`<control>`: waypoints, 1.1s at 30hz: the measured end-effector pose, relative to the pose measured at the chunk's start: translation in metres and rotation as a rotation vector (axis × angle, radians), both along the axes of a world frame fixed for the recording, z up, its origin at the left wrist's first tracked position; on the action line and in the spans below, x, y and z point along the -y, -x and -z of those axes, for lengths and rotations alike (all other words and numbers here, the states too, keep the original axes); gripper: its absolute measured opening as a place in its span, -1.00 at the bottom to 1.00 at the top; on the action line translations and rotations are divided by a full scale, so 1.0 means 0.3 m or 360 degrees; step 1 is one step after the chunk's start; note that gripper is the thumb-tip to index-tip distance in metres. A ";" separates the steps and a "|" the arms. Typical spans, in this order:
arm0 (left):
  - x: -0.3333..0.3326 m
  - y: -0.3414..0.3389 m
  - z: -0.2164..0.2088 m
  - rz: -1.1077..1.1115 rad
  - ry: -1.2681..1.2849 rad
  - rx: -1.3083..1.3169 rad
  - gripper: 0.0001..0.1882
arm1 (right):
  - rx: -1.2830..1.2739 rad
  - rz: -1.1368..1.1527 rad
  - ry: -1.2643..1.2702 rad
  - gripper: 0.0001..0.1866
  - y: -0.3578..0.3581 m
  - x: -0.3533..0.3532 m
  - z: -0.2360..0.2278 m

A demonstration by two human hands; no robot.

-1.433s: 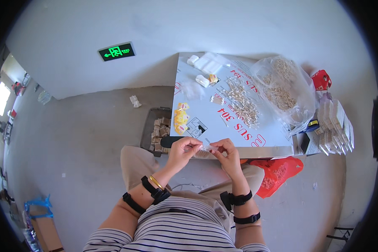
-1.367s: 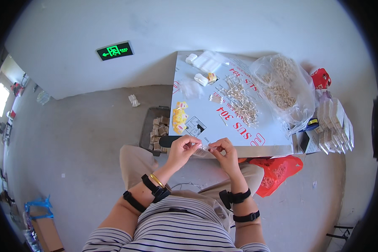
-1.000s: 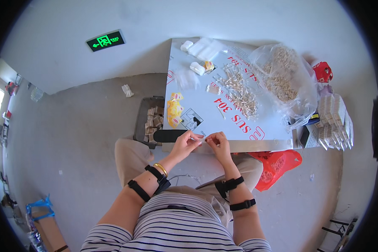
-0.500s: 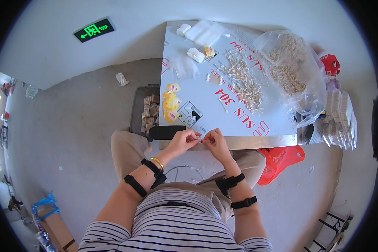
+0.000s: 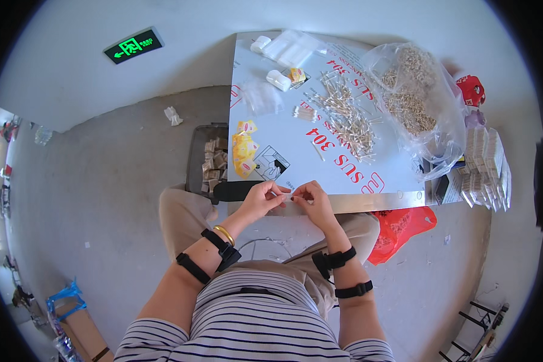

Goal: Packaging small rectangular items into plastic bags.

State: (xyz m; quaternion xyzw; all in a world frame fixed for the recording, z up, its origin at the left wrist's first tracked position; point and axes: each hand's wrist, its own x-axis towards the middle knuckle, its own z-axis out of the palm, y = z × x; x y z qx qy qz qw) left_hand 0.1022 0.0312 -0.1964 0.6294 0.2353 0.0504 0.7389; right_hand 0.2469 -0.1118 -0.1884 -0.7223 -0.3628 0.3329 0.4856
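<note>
Over the table's near edge, my left hand (image 5: 261,201) and my right hand (image 5: 311,202) are close together, each with thumb and fingers pinched. Something small and whitish or clear sits between the fingertips, too tiny to name. Beyond them on the metal-sheet table (image 5: 326,181) lies a loose heap of cotton swabs (image 5: 351,123), with a small neat bundle of swabs (image 5: 305,113) to its left. Yellow printed cards (image 5: 245,148) lie near the table's left edge. Clear flat plastic bags (image 5: 261,99) are behind the cards.
A large clear bag of swabs (image 5: 413,114) fills the table's right side; packed bundles (image 5: 487,163) stack beyond. At the back are more clear bags (image 5: 292,49) and a white roll-like item (image 5: 278,80). A bin (image 5: 194,158) of brown packets stands left; a red bag (image 5: 401,235) hangs below.
My right hand has shifted slightly down and right, and its fingers are a little more spread from the left hand's. The view has tilted slightly; the things on the table are unchanged.
</note>
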 end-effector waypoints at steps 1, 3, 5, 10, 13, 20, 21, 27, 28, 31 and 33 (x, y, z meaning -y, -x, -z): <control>0.001 0.011 -0.010 -0.0086 0.0140 0.0045 -0.86 | 0.0057 -0.0003 -0.0098 -0.89 0.008 -0.002 -0.023; 0.014 0.025 -0.054 -0.0048 -0.0042 0.0078 -0.88 | 0.0075 -0.0003 -0.0130 -0.90 0.016 0.005 -0.050; 0.026 0.038 -0.097 -0.0017 -0.0231 0.0112 -0.89 | 0.0092 -0.0010 -0.0168 -0.90 0.027 0.009 -0.086; 0.045 0.063 -0.170 -0.0141 -0.0145 0.0103 -0.87 | 0.0058 -0.0006 -0.0235 -0.90 0.063 0.021 -0.191; 0.063 0.080 -0.214 -0.0152 -0.0102 0.0092 -0.87 | 0.0277 -0.0023 -0.0243 -0.90 0.078 0.046 -0.239; 0.098 0.109 -0.293 -0.0151 -0.0343 0.0164 -0.87 | 0.0373 0.0088 -0.0361 -0.93 0.126 0.077 -0.292; 0.099 0.113 -0.302 -0.0161 -0.0328 0.0149 -0.87 | 0.0377 0.0098 -0.0350 -0.94 0.133 0.079 -0.300; 0.091 0.110 -0.292 -0.0260 -0.0089 0.0140 -0.86 | -0.0087 0.0256 -0.0366 -0.93 0.124 0.074 -0.218; 0.088 0.111 -0.286 -0.0293 0.0012 0.0132 -0.85 | -0.0326 0.0276 -0.0360 -0.92 0.118 0.075 -0.204; 0.082 0.107 -0.294 -0.0305 0.0185 0.0107 -0.85 | -0.0439 0.0224 -0.0392 -0.91 0.101 0.078 -0.205; 0.065 0.113 -0.297 -0.0292 0.0256 0.0079 -0.84 | -0.0510 0.0202 -0.0398 -0.90 0.101 0.074 -0.227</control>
